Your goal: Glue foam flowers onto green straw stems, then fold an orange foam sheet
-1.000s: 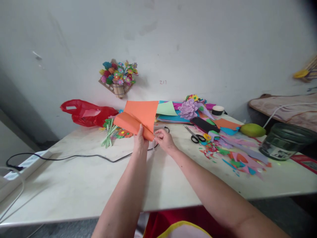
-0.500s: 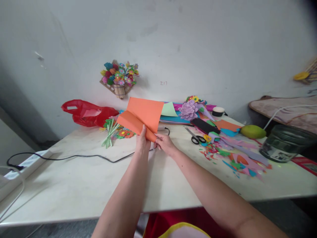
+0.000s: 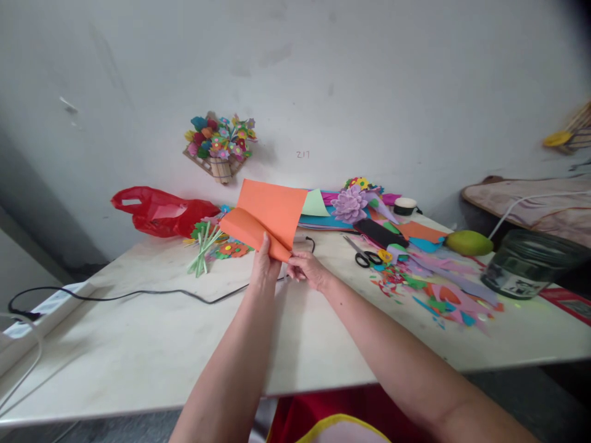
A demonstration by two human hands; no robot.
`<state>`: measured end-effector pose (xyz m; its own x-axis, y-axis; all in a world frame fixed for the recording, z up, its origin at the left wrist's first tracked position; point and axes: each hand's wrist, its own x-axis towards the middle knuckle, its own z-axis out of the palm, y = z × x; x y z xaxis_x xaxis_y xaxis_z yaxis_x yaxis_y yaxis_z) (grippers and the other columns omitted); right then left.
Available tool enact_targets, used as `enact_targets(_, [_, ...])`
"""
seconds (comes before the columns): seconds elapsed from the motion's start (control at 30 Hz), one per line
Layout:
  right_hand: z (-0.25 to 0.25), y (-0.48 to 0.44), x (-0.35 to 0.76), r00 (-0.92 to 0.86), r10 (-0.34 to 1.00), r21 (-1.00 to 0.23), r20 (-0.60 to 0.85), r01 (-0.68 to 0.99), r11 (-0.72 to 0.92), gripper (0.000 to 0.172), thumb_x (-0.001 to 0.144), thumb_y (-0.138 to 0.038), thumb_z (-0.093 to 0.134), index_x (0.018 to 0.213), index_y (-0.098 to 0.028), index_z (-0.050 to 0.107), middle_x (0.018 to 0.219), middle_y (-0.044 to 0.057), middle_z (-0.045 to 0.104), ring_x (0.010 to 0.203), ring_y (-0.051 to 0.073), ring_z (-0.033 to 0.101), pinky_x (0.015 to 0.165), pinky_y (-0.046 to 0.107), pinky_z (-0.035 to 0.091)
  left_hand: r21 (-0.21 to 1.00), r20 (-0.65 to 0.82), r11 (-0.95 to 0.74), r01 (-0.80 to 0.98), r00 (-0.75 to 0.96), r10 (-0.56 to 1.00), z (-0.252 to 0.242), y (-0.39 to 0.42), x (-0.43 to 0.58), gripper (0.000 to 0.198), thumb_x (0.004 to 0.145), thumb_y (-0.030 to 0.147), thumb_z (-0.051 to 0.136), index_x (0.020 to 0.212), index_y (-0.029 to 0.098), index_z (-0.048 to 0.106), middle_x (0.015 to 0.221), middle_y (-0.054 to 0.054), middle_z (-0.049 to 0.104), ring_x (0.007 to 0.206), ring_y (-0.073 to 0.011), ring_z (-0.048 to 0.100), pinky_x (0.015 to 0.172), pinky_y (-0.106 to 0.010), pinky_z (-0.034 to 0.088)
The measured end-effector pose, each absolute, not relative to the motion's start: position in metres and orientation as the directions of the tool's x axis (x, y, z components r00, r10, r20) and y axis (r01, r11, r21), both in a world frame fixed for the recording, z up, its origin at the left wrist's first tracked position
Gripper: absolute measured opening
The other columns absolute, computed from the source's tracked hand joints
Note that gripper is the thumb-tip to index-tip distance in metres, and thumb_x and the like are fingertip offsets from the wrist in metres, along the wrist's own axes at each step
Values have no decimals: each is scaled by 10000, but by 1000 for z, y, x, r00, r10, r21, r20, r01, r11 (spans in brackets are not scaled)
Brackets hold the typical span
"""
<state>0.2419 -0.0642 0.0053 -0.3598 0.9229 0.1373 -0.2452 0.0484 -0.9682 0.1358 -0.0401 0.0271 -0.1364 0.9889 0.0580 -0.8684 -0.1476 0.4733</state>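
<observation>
An orange foam sheet (image 3: 270, 212) is held up above the pale table (image 3: 138, 344), its left side curled over. My left hand (image 3: 264, 267) pinches the sheet's lower edge with the thumb on its front. My right hand (image 3: 305, 268) grips the lower right corner with closed fingers. Both forearms reach out from the bottom of the view.
A black cable (image 3: 138, 294) runs across the table to the left. A red plastic bag (image 3: 161, 212) and green sticks (image 3: 201, 249) lie behind. Scissors (image 3: 364, 252), coloured foam scraps (image 3: 438, 295), a purple paper flower (image 3: 351, 203), a green fruit (image 3: 468, 243) and a dark jar (image 3: 526, 264) sit right.
The orange sheet has been lifted slightly and tilted more upright. My right hand has moved in and closed on the lower corner.
</observation>
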Motion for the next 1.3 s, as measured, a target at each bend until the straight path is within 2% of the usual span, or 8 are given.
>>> enact_targets(0.13, [7, -65, 239, -289, 952, -970, 99, -241, 28, 109, 629, -267, 523, 615, -161, 505, 364, -45, 497, 273, 40, 306, 309, 177, 180, 472, 84, -156, -867, -132, 988, 27, -42, 137, 108, 813, 175, 573, 902, 155, 632, 893, -57, 685, 904, -170, 635, 819, -265, 512])
enact_targets(0.3, [9, -67, 240, -270, 960, -970, 74, -244, 6, 83, 619, -241, 516, 644, -162, 514, 361, -50, 487, 281, 45, 318, 311, 175, 167, 472, 94, -161, -867, -132, 987, 27, -42, 137, 121, 807, 156, 577, 918, 155, 627, 898, -65, 688, 928, -174, 632, 850, -274, 504])
enact_targets(0.53, [8, -64, 245, -354, 925, -953, 140, -302, 29, 146, 619, -263, 529, 699, -145, 561, 405, -33, 526, 297, 44, 317, 318, 185, 194, 416, -32, -93, -905, -117, 993, 34, -43, 133, 111, 856, 165, 499, 883, 149, 606, 824, -48, 682, 839, -145, 645, 863, -271, 497])
enact_targets(0.77, [8, -65, 244, -339, 932, -964, 125, -265, 33, 181, 629, -298, 573, 721, -143, 564, 393, -46, 520, 282, 34, 284, 316, 185, 184, 406, -61, -45, -913, -77, 995, 37, -48, 132, 128, 856, 174, 489, 909, 153, 603, 854, -55, 675, 850, -155, 641, 831, -266, 503])
enact_targets(1.03, [6, -62, 240, -194, 977, -971, 85, -234, 38, 201, 642, -357, 578, 635, -162, 531, 333, -59, 468, 266, 41, 280, 307, 191, 150, 478, -9, -61, -876, -74, 997, 30, -43, 134, 75, 816, 175, 558, 863, 153, 611, 859, -57, 678, 866, -163, 635, 832, -269, 503])
enact_targets(1.3, [-1, -55, 238, -39, 998, -985, 44, -166, 37, 93, 614, -232, 525, 539, -178, 512, 298, -66, 425, 259, 44, 266, 304, 189, 162, 513, 56, -70, -855, -48, 997, 25, -43, 141, 129, 771, 172, 616, 899, 158, 611, 908, -63, 679, 964, -192, 614, 865, -308, 493])
